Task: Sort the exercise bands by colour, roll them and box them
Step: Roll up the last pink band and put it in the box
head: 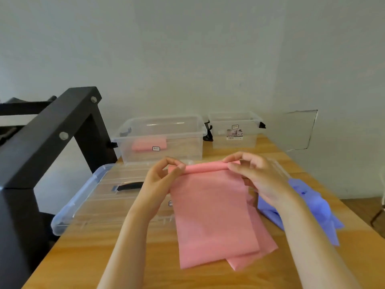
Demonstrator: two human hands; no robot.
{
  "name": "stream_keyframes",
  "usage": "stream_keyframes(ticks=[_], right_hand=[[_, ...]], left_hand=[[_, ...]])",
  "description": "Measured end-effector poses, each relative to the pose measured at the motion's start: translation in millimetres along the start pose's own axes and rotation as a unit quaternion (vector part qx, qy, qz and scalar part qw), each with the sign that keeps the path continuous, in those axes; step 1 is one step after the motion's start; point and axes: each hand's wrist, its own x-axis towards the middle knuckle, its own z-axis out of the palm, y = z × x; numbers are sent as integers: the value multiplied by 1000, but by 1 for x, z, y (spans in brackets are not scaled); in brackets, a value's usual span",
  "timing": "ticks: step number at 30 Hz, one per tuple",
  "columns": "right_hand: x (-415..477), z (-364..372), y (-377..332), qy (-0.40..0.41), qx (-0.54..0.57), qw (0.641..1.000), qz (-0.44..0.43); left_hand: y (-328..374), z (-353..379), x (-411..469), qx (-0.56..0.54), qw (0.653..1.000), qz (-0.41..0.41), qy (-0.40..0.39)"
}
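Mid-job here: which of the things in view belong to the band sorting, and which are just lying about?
Job: pink band being rolled by left hand and right hand; second pink band beneath; rolled pink band in left clear box; purple bands; right clear box.
Lying about: box lid; black frame.

This reads as a plain room in a home or small gym. The pink band (212,215) is gripped above a wooden table (83,257). Just beyond the grip, a clear storage box (181,147) and a second clear box (248,138) stand before a white wall (187,59). Left of the grip rises a black bolted metal frame (48,132), like exercise equipment.
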Motion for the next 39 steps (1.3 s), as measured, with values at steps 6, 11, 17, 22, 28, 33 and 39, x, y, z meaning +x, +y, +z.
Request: stream_keyframes(ticks=[6, 11, 17, 22, 28, 33, 39], right_hand=[[0, 7, 24, 26, -12, 1000, -5], [-5, 17, 31, 39, 28, 999, -24], [-9, 15, 40, -24, 54, 998, 28], [-10, 13, 43, -28, -15, 999, 38], [-9, 8, 39, 6, -18, 1000, 20], [-9, 4, 32, -24, 47, 998, 46], [-10, 9, 28, 2, 26, 999, 20]], left_hand=[[-18, -4, -4, 30, 999, -10, 24], [-22, -1, -18, -44, 999, -26, -7], [-23, -1, -27, -98, 993, -71, -6], [-29, 3, -26, 17, 999, -28, 33], [-29, 12, -19, 19, 999, -21, 15], [-26, 13, -18, -8, 1000, -28, 1], [-21, 11, -22, -62, 996, -57, -3]])
